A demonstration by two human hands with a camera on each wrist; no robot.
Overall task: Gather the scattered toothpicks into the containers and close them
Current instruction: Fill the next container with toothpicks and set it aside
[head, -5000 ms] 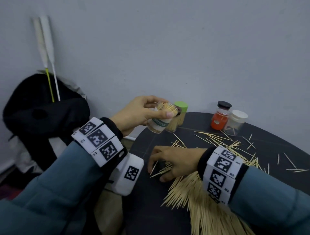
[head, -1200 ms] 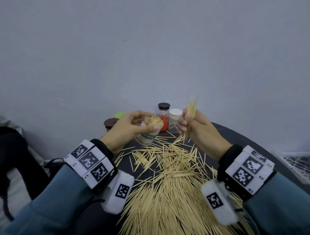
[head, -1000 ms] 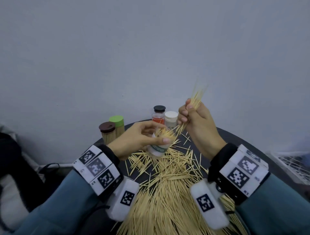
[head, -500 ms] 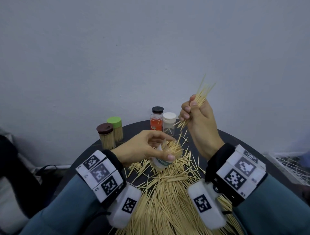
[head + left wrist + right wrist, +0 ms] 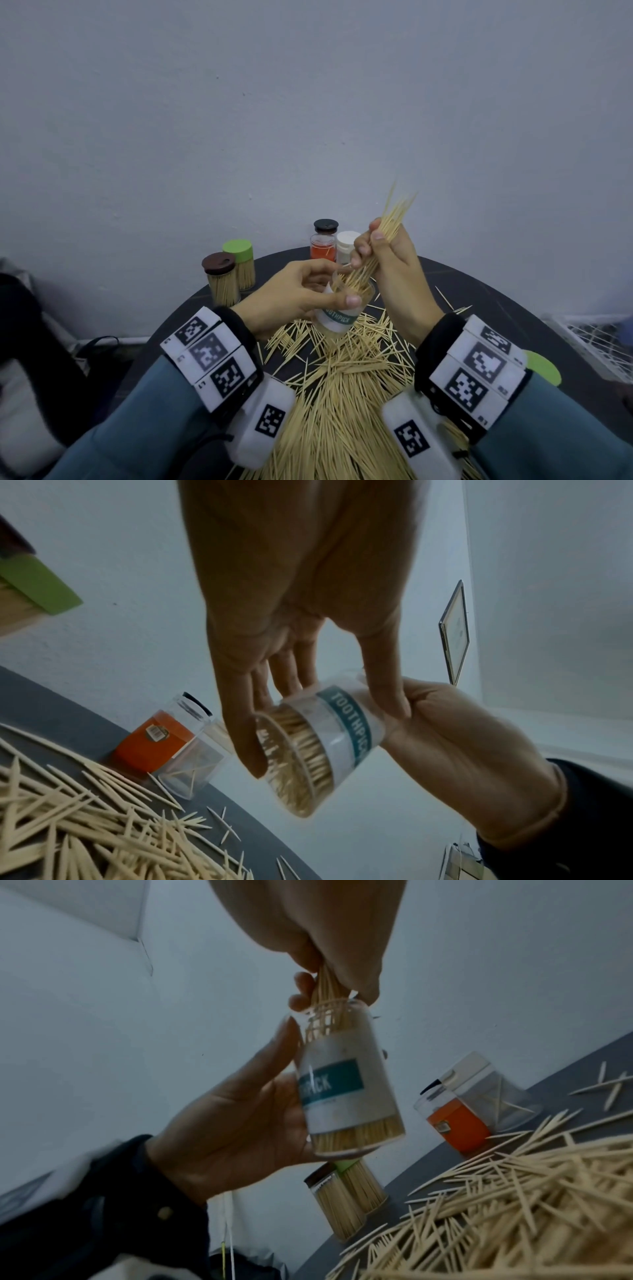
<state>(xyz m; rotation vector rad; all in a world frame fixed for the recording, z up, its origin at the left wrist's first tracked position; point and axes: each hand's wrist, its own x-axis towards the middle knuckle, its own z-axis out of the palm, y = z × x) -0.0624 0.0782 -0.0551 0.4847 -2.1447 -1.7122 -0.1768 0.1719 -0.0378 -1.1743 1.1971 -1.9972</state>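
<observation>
My left hand (image 5: pixel 339 286) grips a clear, lidless toothpick container (image 5: pixel 337 317) with a teal label, tilted above the black round table (image 5: pixel 479 301). It is partly filled with toothpicks, as the left wrist view shows (image 5: pixel 329 739). My right hand (image 5: pixel 368 246) pinches a bundle of toothpicks (image 5: pixel 394 219). The bundle's lower ends are inside the container's mouth (image 5: pixel 329 1010) and its upper ends fan out above the fingers. A big pile of loose toothpicks (image 5: pixel 342 394) covers the table under both wrists.
At the back left stand a brown-lidded jar (image 5: pixel 221 284) and a green-lidded jar (image 5: pixel 241 263), both full of toothpicks. An orange jar with a black lid (image 5: pixel 322 246) and a white-lidded clear jar (image 5: pixel 346 246) stand at the back. A loose green lid (image 5: pixel 541 368) lies right.
My right hand picked a bundle off the table, lifted it, then lowered its ends into the container's mouth. My left hand kept hold of the container and brought it under the bundle.
</observation>
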